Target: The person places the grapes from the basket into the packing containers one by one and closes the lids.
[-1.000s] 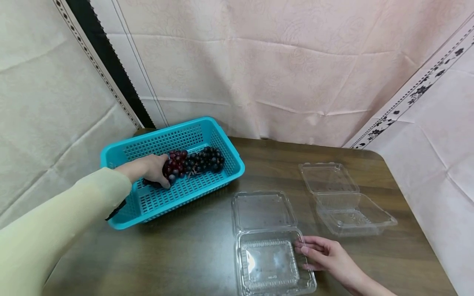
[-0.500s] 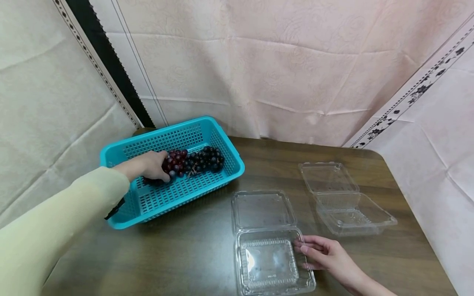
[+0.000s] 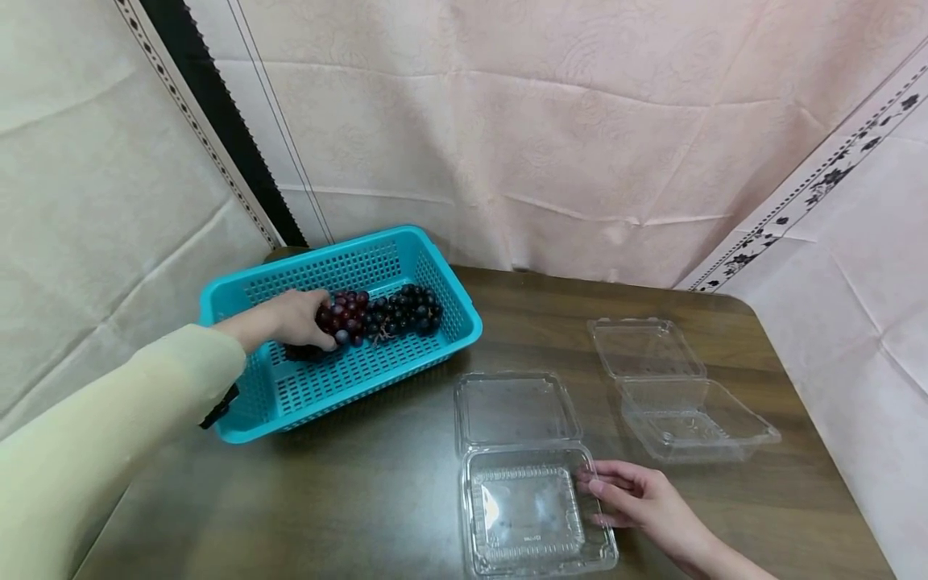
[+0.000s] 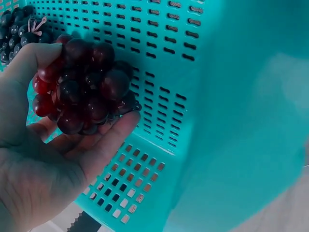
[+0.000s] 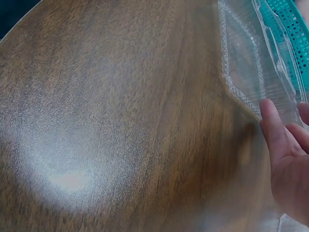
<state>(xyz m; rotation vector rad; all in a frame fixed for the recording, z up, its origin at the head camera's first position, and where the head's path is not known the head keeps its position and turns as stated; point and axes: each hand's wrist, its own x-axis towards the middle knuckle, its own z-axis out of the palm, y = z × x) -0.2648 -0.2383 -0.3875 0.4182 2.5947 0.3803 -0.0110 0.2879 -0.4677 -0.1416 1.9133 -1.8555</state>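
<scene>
My left hand reaches into a turquoise basket and grips a bunch of dark red grapes. In the left wrist view the thumb lies on one side of the bunch and the fingers curl beneath it. Black grapes lie beside it toward the basket's right end. At the near right, my right hand holds the right rim of an open clear plastic clamshell container, thumb at the edge and fingers against the outer wall. The right wrist view shows those fingers touching the plastic.
A second open clamshell container stands to the right on the brown wooden table. Pale cloth hangs behind the table and along both sides. The basket sits near the table's back left.
My left hand has shifted very slightly up and left in the basket, still gripping the red grapes. The head view has shifted a little. My right hand and both containers stay in place.
</scene>
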